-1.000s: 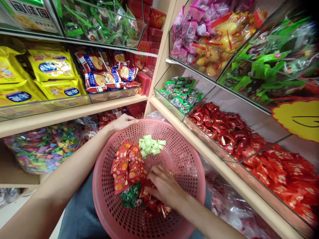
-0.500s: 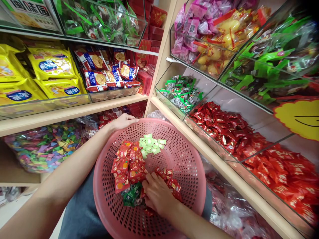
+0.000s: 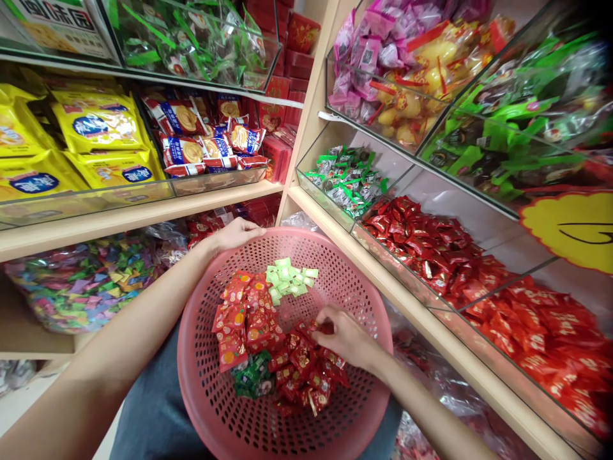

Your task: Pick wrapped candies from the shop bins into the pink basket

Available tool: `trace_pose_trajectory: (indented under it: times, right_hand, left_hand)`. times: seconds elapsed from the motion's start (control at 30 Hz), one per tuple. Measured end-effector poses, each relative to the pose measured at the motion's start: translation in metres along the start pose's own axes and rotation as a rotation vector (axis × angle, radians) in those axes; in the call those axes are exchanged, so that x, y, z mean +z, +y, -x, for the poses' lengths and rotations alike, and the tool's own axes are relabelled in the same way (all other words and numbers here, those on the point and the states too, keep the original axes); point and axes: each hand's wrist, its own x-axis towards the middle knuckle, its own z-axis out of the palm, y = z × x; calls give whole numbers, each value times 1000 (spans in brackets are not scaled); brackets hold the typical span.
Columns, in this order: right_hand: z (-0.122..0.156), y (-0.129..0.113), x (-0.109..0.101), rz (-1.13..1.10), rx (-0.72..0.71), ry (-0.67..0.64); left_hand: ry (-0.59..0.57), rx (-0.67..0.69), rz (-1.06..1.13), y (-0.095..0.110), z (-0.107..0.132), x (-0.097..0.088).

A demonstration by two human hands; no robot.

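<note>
A pink perforated plastic basket (image 3: 208, 409) rests on my lap. My left hand (image 3: 238, 234) grips its far left rim, the fingers partly hidden beyond the edge. Inside, my right hand (image 3: 342, 332) is closed in a pinch at the upper edge of a pile of red-wrapped candies (image 3: 306, 374), with a bit of red wrapper between thumb and fingers. Beside that pile lie green-wrapped candies (image 3: 255, 374). Larger red packets with orange fruit prints (image 3: 249, 310) sit at the left, and small pale green packets (image 3: 288, 278) lie behind them.
Wooden shelves hold clear bins around the basket. On the right are red candies (image 3: 421, 246), brighter red packets (image 3: 541, 338) and green-and-silver candies (image 3: 347, 179). Yellow packs (image 3: 96, 121) stand at left, above a bag of colourful wrapped sweets (image 3: 90, 278). The right shelf edge (image 3: 407, 287) runs close to the basket.
My right hand has moved up and right from the middle of the red candies to their upper edge, uncovering the pile. The left hand has stayed on the rim.
</note>
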Motion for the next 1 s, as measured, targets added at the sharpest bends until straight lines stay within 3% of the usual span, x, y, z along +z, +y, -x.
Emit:
trace_pose_trajectory:
  times: [0.13, 0.27, 0.53, 0.67, 0.8, 0.9, 1.0]
  right_hand:
    - [-4, 25, -1, 225, 149, -114]
    - [-4, 27, 0, 329, 168, -282]
    - [-3, 30, -2, 288, 129, -300]
    - [4, 9, -23, 273, 14, -116]
    - [4, -23, -81, 195, -129, 232]
    - [3, -25, -128, 276, -79, 491]
    - [4, -2, -157, 551, 115, 646]
  left_hand:
    - [1, -1, 2, -2, -1, 0]
    - [7, 2, 2, -4, -2, 0]
    - [16, 1, 20, 1, 0, 0]
    - [15, 14, 48, 2, 1, 0]
    - [1, 20, 86, 2, 1, 0]
    - [-16, -2, 104, 2, 2, 0]
    - [-7, -24, 90, 3, 3, -1]
